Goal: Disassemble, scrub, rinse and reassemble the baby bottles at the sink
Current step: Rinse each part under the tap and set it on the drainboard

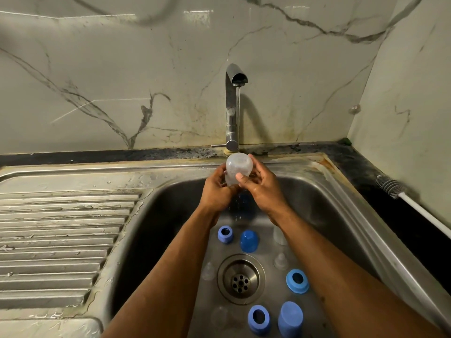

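**Rinsing a bottle body, mid-task: parts apart, reassembly not begun**

Both hands hold one clear bottle body [238,170] upside down under the thin stream from the tap [234,103], above the far end of the sink basin [170,211]. The left hand [216,193] wraps the lower part of the bottle with curled fingers; the right hand [262,189] grips it from the other side, thumb pressed on its wall. Water falls from between the hands into the basin.

Disassembly appears complete. Loose parts lie on the basin floor around the drain [240,279]: three blue screw rings, one far left [225,234], one right of the drain [297,281] and one nearest the camera [258,319]; two blue caps, one far [249,241] and one near [290,319]; and clear teats, of which one right of the drain [280,261] and one left of it [208,271] can be made out. A further clear piece [280,236] stands partly hidden behind the right forearm and cannot be identified; another faint clear shape near the camera is too dim to name.

The bottle brush [393,186] lies on the counter, right of the sink, well apart from the hands, which suggests scrubbing of this body is finished or not in hand now. No foam is visible. Whether the other parts are scrubbed cannot be told; rinsing them and all reassembly remain.
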